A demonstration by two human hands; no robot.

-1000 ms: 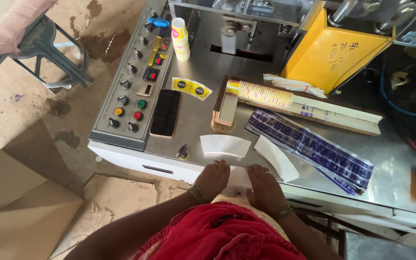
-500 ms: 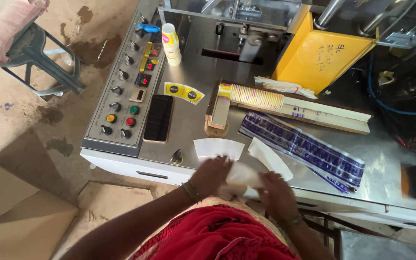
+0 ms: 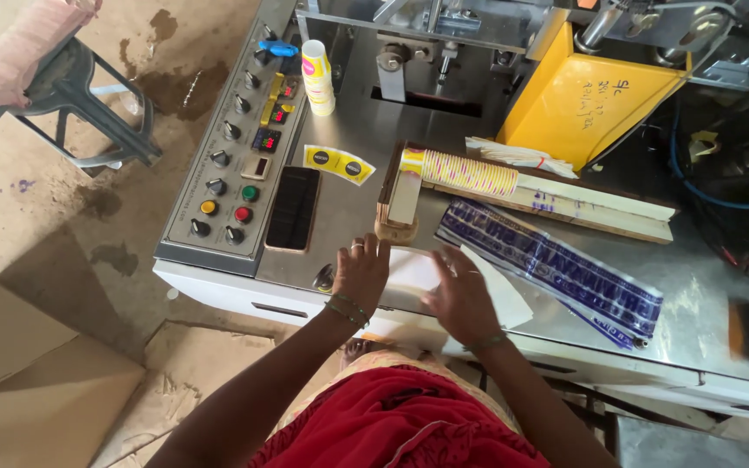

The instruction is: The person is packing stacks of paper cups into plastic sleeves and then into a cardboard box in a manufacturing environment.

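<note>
Head view, looking down on steel machine top (image 3: 366, 121). Left hand (image 3: 361, 274) and right hand (image 3: 459, 299) lie flat, fingers spread, on stack of white fan-shaped paper blanks (image 3: 415, 269) at 6 o'clock edge of top; neither grips anything. At 12 o'clock from hands: wooden block (image 3: 396, 206), then row of nested printed paper cups (image 3: 461, 172) lying sideways. At 3 o'clock: blue printed plastic sleeve (image 3: 556, 264). At 10 o'clock: grey control panel with knobs and coloured buttons (image 3: 231, 156).
</note>
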